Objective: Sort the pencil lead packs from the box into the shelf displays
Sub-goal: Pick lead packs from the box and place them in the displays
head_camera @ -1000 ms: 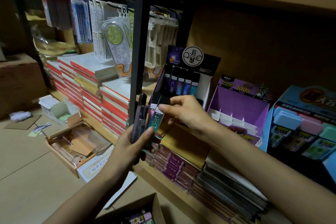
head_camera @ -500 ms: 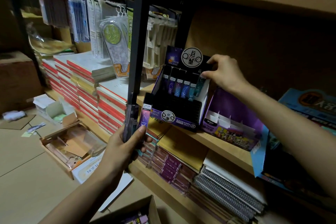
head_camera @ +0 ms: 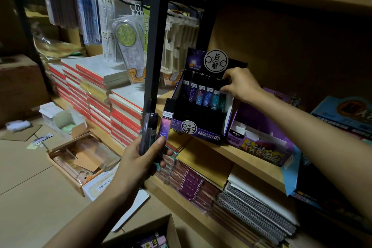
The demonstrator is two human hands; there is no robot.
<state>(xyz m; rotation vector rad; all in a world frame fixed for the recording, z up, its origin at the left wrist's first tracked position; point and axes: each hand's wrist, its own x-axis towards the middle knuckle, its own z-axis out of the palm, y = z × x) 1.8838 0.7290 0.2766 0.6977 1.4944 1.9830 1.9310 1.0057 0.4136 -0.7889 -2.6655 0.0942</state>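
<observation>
- Up at the display [head_camera: 201,127], we see our right hand [head_camera: 242,84] reaching over the back row, fingers curled down onto the top of the rightmost lead pack [head_camera: 222,101]; whether they pinch it or only press on it we cannot tell.
- Left of that hand, five more packs stand upright in the same row, side by side, labels facing us.
- Below the right hand, the front tiers of the display look dark, and we cannot tell what they hold.
- Lower and to the left, our left hand [head_camera: 138,164] is closed around a small bundle of packs [head_camera: 154,129] held upright, thumb pressed on the front one, a purple pack marked 2B/0.7.
- Just behind the left hand runs a black shelf post [head_camera: 154,36].
- Beneath the left forearm, near the bottom edge, sits an open cardboard box [head_camera: 169,227] with more packs inside.
- Right of the display, touching its side, stands a purple carton [head_camera: 259,147].
</observation>
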